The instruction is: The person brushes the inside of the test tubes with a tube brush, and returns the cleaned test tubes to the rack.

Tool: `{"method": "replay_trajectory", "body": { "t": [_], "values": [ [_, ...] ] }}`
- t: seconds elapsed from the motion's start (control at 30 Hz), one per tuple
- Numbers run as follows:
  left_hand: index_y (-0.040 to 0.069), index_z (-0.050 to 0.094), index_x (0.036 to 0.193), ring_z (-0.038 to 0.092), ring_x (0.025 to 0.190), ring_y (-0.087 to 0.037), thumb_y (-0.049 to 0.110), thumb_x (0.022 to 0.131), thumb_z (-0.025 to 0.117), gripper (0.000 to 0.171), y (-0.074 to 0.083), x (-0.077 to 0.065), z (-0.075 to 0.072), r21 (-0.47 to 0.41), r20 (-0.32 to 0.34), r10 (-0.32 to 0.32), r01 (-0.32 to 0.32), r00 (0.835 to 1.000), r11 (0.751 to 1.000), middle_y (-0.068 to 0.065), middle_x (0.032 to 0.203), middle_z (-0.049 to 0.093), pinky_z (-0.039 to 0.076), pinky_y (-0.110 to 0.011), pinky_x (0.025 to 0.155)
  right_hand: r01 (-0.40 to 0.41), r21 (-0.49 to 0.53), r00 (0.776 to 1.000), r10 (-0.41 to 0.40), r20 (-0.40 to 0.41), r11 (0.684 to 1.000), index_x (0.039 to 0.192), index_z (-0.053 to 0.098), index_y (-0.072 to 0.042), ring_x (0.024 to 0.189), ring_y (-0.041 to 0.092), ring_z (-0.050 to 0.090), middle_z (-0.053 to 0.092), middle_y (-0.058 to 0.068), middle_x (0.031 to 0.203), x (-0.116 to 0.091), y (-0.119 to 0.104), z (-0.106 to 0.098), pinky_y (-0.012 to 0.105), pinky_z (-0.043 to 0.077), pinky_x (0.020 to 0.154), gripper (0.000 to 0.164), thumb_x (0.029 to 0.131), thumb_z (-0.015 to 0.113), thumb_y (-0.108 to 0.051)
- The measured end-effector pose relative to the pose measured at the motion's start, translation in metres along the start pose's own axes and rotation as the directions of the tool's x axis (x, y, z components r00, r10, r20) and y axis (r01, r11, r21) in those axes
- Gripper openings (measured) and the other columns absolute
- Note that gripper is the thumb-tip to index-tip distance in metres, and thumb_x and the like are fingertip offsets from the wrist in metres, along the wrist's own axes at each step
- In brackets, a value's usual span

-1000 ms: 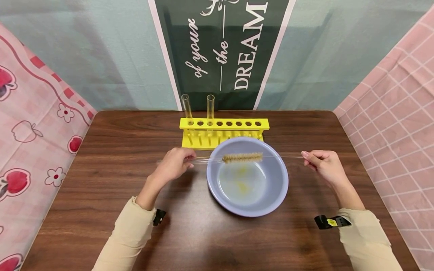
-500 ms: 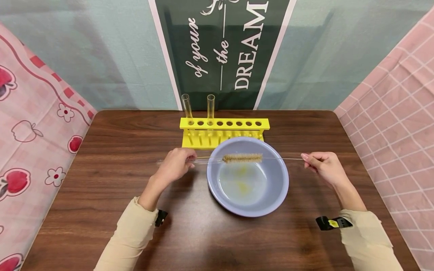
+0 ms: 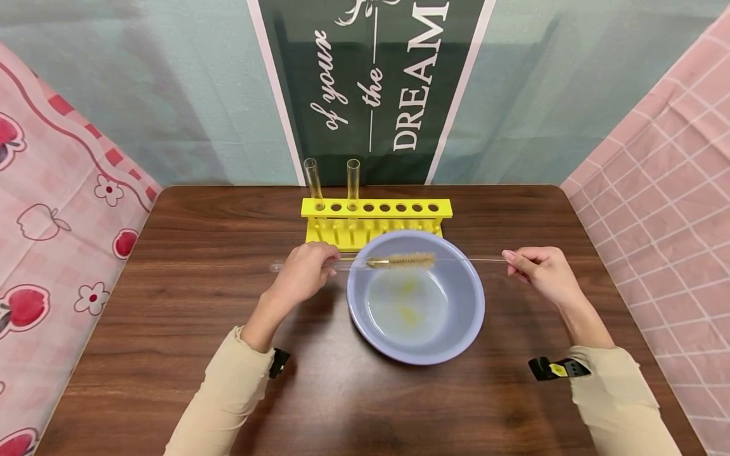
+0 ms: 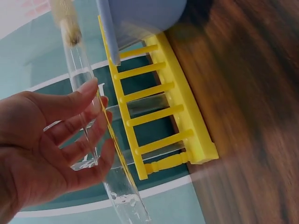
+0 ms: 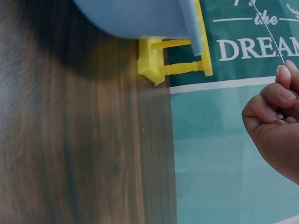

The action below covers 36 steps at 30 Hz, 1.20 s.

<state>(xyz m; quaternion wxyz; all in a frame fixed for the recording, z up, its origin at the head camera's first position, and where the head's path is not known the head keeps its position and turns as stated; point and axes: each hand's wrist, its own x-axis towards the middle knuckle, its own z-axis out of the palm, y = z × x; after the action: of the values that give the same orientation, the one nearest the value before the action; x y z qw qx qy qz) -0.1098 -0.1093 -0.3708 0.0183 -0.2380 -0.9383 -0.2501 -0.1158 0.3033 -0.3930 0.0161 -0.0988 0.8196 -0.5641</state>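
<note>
In the head view my left hand (image 3: 305, 269) holds a clear glass test tube (image 3: 344, 265), lying nearly level, its mouth over the basin. The tan bristles of a test tube brush (image 3: 407, 260) stand at that mouth, their left end seemingly just inside. Water drops show in the tube (image 4: 126, 200) in the left wrist view, with my thumb and fingers around the glass. On the right, my right hand (image 3: 542, 272) pinches the end of the brush's thin wire handle (image 3: 485, 259). The twisted wire (image 5: 268, 32) also runs from my fingertips in the right wrist view.
Below the brush stands a lilac basin (image 3: 355, 310) of water with yellowish patches. Behind it is a yellow test tube rack (image 3: 376, 208) holding two upright tubes, one a glass tube (image 3: 353, 180). The wooden table (image 3: 365, 405) meets a hanging cloth at its back.
My left hand has shifted slightly right with the test tube. The brush has moved slightly left and up, and my right hand has risen a little in view.
</note>
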Motion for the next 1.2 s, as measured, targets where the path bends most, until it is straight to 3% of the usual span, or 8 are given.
{"method": "replay_trajectory", "body": {
  "t": [0.17, 0.2, 0.3, 0.53, 0.77, 0.97, 1.2],
  "values": [
    [0.005, 0.064, 0.08, 0.054, 0.069, -0.019, 0.0, 0.073, 0.073, 0.013, 0.007, 0.005, -0.003, 0.002, -0.019, 0.013, -0.013, 1.0, 1.0, -0.003, 0.072, 0.057, 0.045, -0.036, 0.064, 0.025, -0.035, 1.0, -0.025, 0.018, 0.999, 0.06, 0.057, 0.0, 0.046, 0.009, 0.035, 0.043, -0.001, 0.049, 0.003, -0.004, 0.001, 0.027, 0.027, 0.043, 0.032, 0.089, 0.059, -0.014],
    [0.005, 0.063, 0.08, 0.054, 0.069, -0.019, 0.0, 0.073, 0.073, 0.013, 0.008, 0.006, -0.003, 0.002, -0.022, 0.016, -0.016, 1.0, 1.0, -0.003, 0.072, 0.057, 0.045, -0.035, 0.063, 0.009, -0.108, 1.0, -0.01, 0.0, 0.994, 0.06, 0.056, 0.001, 0.045, 0.01, 0.035, 0.042, 0.0, 0.048, 0.0, -0.025, 0.007, 0.028, 0.027, 0.042, 0.032, 0.089, 0.058, -0.012],
    [0.005, 0.064, 0.081, 0.054, 0.069, -0.019, 0.0, 0.073, 0.072, 0.013, 0.013, 0.01, -0.005, 0.008, -0.027, 0.023, -0.023, 0.999, 1.0, -0.002, 0.072, 0.057, 0.045, -0.036, 0.063, 0.01, -0.143, 1.0, -0.008, 0.014, 0.99, 0.058, 0.056, -0.003, 0.045, 0.01, 0.035, 0.04, 0.002, 0.047, 0.002, -0.029, 0.009, 0.029, 0.027, 0.041, 0.031, 0.09, 0.057, -0.007],
    [0.004, 0.065, 0.085, 0.055, 0.071, -0.02, -0.002, 0.074, 0.07, 0.014, 0.026, 0.018, -0.007, 0.028, -0.007, 0.019, -0.019, 1.0, 0.999, -0.005, 0.075, 0.059, 0.046, -0.035, 0.065, 0.01, -0.14, 1.0, -0.008, 0.018, 0.99, 0.056, 0.055, -0.005, 0.042, 0.008, 0.033, 0.039, 0.008, 0.045, 0.004, -0.04, 0.018, 0.03, 0.022, 0.038, 0.033, 0.089, 0.055, -0.002],
    [0.003, 0.066, 0.087, 0.058, 0.078, -0.024, -0.004, 0.074, 0.069, 0.015, 0.032, 0.02, -0.007, 0.058, -0.006, 0.031, -0.03, 1.0, 0.998, -0.007, 0.081, 0.063, 0.047, -0.036, 0.07, 0.012, -0.188, 1.0, -0.011, 0.005, 0.982, 0.056, 0.055, -0.005, 0.042, 0.007, 0.033, 0.04, -0.005, 0.045, 0.004, -0.048, 0.027, 0.029, 0.025, 0.038, 0.033, 0.09, 0.056, -0.005],
    [0.005, 0.064, 0.081, 0.057, 0.076, -0.024, -0.004, 0.073, 0.07, 0.013, 0.036, 0.02, -0.005, 0.093, -0.013, 0.049, -0.048, 0.999, 0.994, -0.005, 0.077, 0.061, 0.046, -0.035, 0.068, 0.021, -0.172, 1.0, -0.016, 0.025, 0.985, 0.056, 0.053, 0.0, 0.042, 0.004, 0.033, 0.041, -0.002, 0.045, 0.001, -0.065, 0.039, 0.028, 0.026, 0.037, 0.033, 0.089, 0.055, -0.001],
    [0.005, 0.063, 0.08, 0.057, 0.075, -0.024, -0.005, 0.075, 0.068, 0.012, 0.045, 0.022, -0.001, 0.091, 0.028, 0.077, -0.079, 0.997, 0.993, -0.005, 0.077, 0.061, 0.046, -0.035, 0.069, 0.008, -0.171, 0.997, 0.004, 0.074, 0.985, 0.062, 0.054, 0.01, 0.043, 0.006, 0.034, 0.041, -0.004, 0.048, 0.001, -0.076, 0.055, 0.028, 0.027, 0.038, 0.032, 0.091, 0.054, -0.004]
  ]
}}
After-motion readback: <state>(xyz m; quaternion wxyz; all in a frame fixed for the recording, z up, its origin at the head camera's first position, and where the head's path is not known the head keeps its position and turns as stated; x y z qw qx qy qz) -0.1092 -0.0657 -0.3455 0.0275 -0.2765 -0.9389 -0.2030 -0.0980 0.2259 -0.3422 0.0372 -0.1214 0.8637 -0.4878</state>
